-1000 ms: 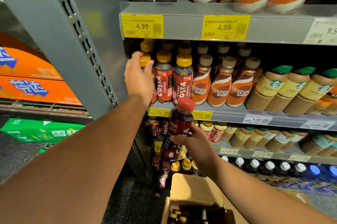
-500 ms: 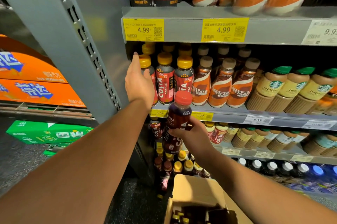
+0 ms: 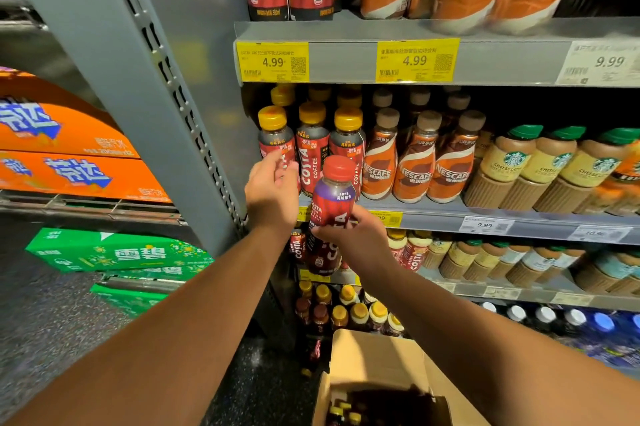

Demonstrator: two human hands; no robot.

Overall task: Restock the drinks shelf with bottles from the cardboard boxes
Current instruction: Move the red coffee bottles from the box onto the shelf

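Red-capped bottle (image 3: pixel 334 197) gripped by right hand (image 3: pixel 354 242), left hand (image 3: pixel 270 190) relaxed

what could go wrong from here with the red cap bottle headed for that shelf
1. The red-capped bottle in the right hand has a purple label, unlike the yellow-capped Costa bottles fronting the shelf; it could land in the wrong row.
2. That front row looks full, so pushing it in may topple neighbours.
3. The left hand is at the leftmost of them, near the edge; a nudge could tip it down by the cardboard box.
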